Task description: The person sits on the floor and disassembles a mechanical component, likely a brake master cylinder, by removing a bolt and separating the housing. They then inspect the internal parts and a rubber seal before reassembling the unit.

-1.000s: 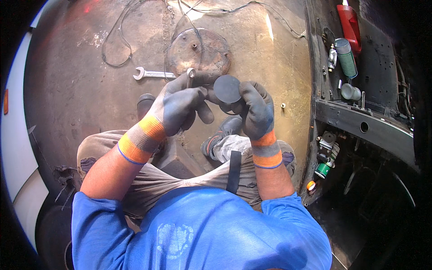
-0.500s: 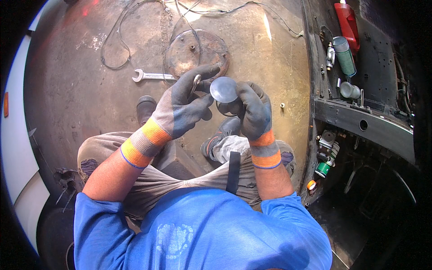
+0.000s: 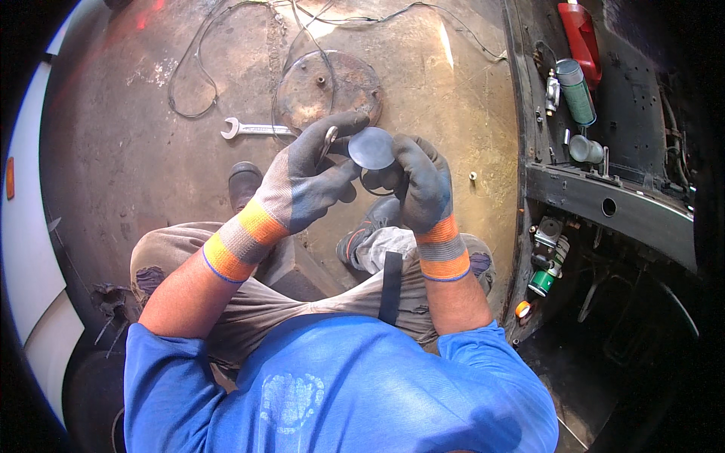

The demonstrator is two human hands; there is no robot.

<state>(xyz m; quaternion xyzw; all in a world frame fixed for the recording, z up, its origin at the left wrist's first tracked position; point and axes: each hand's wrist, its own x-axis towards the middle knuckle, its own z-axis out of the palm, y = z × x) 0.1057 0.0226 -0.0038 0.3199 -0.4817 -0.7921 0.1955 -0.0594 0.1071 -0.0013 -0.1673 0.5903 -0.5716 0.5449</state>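
In the head view, my gloved left hand (image 3: 313, 170) grips a small shiny metal piece (image 3: 329, 140), too small to identify exactly, its fingertips reaching beside a round, flat, grey disc (image 3: 370, 148). My gloved right hand (image 3: 419, 177) pinches that disc at its right side; a dark ring (image 3: 375, 189) shows just below it, partly hidden by fingers. Beyond my hands, a rusty round plate (image 3: 317, 83) lies on the concrete floor (image 3: 453, 113). A silver open-end wrench (image 3: 249, 127) rests to the left of that plate.
Loose cables (image 3: 208, 53) loop across the floor. At right, a dark metal frame (image 3: 642, 219) carries a red bottle (image 3: 580, 41), cylinders (image 3: 574, 90) and small fittings. A white panel (image 3: 38, 249) stands at left. My legs and boots are below my hands.
My left hand has rotated, its index finger now raised and the metal piece tilted. The disc has shifted slightly left and now looks lighter, catching the light; my right hand moved with it.
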